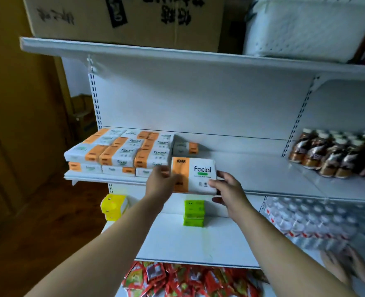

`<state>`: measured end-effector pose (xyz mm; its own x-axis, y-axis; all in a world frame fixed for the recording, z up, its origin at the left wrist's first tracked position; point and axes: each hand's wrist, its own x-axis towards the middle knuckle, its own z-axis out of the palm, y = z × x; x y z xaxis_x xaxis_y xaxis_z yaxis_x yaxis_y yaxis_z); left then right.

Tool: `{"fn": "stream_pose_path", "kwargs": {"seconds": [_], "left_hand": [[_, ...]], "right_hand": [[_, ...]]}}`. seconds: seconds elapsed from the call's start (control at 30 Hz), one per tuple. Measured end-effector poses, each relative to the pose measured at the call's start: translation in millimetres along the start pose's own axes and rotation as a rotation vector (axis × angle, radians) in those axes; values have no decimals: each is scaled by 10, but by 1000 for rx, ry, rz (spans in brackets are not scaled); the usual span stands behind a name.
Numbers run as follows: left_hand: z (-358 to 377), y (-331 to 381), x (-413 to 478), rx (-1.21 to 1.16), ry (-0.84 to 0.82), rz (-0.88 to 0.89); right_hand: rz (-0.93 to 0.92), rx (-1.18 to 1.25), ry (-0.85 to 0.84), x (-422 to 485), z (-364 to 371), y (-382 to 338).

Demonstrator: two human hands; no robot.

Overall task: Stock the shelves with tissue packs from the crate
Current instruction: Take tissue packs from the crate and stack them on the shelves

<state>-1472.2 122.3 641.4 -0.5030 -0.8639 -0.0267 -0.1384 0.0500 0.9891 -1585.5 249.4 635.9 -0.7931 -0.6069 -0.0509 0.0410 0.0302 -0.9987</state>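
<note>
An orange-and-white tissue pack (195,174) marked "Facial" is held at the front edge of the middle shelf (263,168). My left hand (159,182) grips its orange left end, and my right hand (228,192) grips its white right end, thumb on top and fingers underneath. To the left, several matching packs (121,151) lie stacked in two layers on the same shelf. One more pack (186,147) lies alone behind the held one. The crate is out of view.
Bottled drinks (331,155) fill the shelf's right end. Below stand a yellow pack (113,206), a green stack (194,213) and wrapped water bottles (306,224). Red snack bags (190,279) lie lowest. A cardboard box (123,18) sits on top.
</note>
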Motion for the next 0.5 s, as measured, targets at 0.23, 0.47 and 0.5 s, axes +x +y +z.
{"fn": "stream_pose_path", "kwargs": {"seconds": [0.23,0.47,0.5], "left_hand": [[527,-11,741,198,-26,95],[758,355,1676,669,-163,167],[765,399,1776,728,-164,176]], "right_hand": [[45,-2,173,862,-101,70],[39,-38,250,1828,29,-102],[45,-42,238,1924,67,-116]]}}
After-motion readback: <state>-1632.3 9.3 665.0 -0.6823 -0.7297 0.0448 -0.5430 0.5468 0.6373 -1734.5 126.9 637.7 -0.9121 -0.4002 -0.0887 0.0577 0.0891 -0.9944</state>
